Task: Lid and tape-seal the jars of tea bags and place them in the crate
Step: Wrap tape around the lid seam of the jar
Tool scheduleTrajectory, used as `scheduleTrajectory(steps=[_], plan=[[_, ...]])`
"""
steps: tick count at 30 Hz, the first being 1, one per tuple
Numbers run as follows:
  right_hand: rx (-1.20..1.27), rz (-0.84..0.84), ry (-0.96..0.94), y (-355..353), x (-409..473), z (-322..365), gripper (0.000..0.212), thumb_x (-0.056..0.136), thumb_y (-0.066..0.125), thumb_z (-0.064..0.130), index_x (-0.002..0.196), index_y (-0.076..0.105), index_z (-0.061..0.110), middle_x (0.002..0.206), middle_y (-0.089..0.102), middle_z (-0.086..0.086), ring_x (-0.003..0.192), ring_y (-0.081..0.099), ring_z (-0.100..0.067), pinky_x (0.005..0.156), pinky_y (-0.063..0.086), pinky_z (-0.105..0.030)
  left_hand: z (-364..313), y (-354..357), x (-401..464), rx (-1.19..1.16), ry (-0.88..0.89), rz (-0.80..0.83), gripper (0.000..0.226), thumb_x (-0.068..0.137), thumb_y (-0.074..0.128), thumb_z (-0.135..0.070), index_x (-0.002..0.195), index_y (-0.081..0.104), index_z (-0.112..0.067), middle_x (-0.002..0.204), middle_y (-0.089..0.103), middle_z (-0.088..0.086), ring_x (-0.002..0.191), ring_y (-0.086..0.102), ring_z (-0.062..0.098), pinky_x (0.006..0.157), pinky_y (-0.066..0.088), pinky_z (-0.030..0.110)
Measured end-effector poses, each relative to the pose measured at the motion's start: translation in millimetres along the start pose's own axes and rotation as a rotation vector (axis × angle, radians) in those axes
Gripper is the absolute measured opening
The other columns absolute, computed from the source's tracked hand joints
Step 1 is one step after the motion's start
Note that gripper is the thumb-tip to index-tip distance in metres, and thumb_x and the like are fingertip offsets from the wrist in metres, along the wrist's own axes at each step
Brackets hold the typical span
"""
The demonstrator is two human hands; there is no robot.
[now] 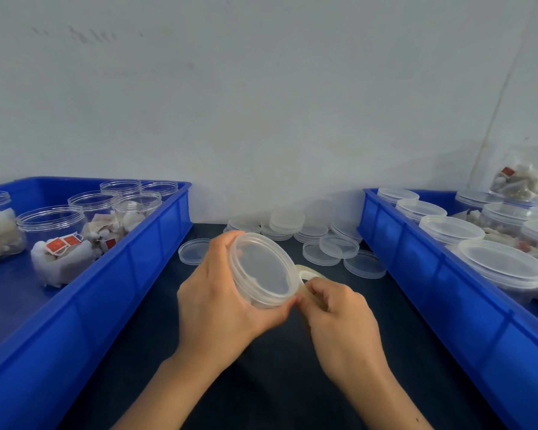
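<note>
From the head camera, your left hand has a full grip on a jar: the fingers wrap round its far side and the thumb presses by the rim near the bottom edge. The jar is tipped on its side above the desk, so its lid faces up at you. Your right hand has a tight grip on a roll of tape, pinching it with curled fingers just beside the jar, right where the lid meets the jar wall. The two hands touch there. Both forearms reach in from the bottom, close together. The jar is clear plastic, round and short, and the lid is a cloudy flat disc with a raised ring. The tape looks pale yellow and see-through. The desk top is dark and smooth. On your left is a blue crate of hard shiny plastic, holding open jars with tea bags that have red tags. On your right is another blue crate holding jars with lids on. Loose lids lie in small stacks on the desk by the pale wall.
</note>
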State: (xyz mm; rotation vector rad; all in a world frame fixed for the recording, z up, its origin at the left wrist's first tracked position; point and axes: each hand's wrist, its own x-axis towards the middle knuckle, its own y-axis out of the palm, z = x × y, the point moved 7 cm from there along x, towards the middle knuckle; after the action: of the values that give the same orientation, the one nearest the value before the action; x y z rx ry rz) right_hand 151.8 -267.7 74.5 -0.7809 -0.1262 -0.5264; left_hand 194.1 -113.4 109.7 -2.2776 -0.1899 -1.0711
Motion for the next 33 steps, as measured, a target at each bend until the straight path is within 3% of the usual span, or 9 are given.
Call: scheduleTrajectory(steps=[6, 14, 25, 33], plan=[[-0.012, -0.025, 0.054, -1.9, 3.8, -3.5, 0.037, 0.091, 0.054, 0.035, 0.069, 0.044, 0.007, 0.057, 0.044, -0.001, 0.057, 0.036, -0.018, 0.053, 0.031, -0.033, -11.4, -2.8, 0.6, 0.063, 0.067, -0.001, 0.094, 0.048, 0.076, -0.065, 0.122, 0.052, -0.012, 0.106, 0.062, -0.008, 0.088, 0.056, 0.006, 0.064, 0.046, 0.024], [-0.037, -0.019, 0.112, 0.5, 10.7, -13.6, 0.030, 0.087, 0.054, 0.029, 0.072, 0.046, 0.004, 0.059, 0.049, -0.004, 0.059, 0.038, -0.021, 0.057, 0.036, -0.033, -19.8, 2.4, 0.0, 0.135, 0.133, 0.029, 0.092, 0.047, 0.082, -0.055, 0.120, 0.054, -0.006, 0.107, 0.064, -0.001, 0.089, 0.066, 0.021, 0.062, 0.053, 0.030], [-0.023, 0.011, 0.152, 1.7, 15.6, -19.9, 0.024, 0.085, 0.051, 0.025, 0.076, 0.054, 0.003, 0.060, 0.049, -0.004, 0.060, 0.038, -0.021, 0.057, 0.037, -0.032, -23.2, 4.1, -2.3, 0.125, 0.127, 0.056, 0.091, 0.046, 0.085, -0.048, 0.120, 0.055, -0.004, 0.108, 0.064, 0.002, 0.091, 0.066, 0.024, 0.064, 0.055, 0.033], [-0.006, 0.018, 0.157, 11.7, 16.3, -21.9, 0.022, 0.082, 0.047, 0.022, 0.073, 0.052, 0.002, 0.058, 0.045, -0.002, 0.059, 0.036, -0.019, 0.056, 0.035, -0.031, -25.0, 0.8, -3.5, 0.138, 0.116, 0.072, 0.091, 0.045, 0.085, -0.045, 0.120, 0.056, -0.002, 0.108, 0.065, 0.005, 0.092, 0.067, 0.025, 0.067, 0.045, 0.026]])
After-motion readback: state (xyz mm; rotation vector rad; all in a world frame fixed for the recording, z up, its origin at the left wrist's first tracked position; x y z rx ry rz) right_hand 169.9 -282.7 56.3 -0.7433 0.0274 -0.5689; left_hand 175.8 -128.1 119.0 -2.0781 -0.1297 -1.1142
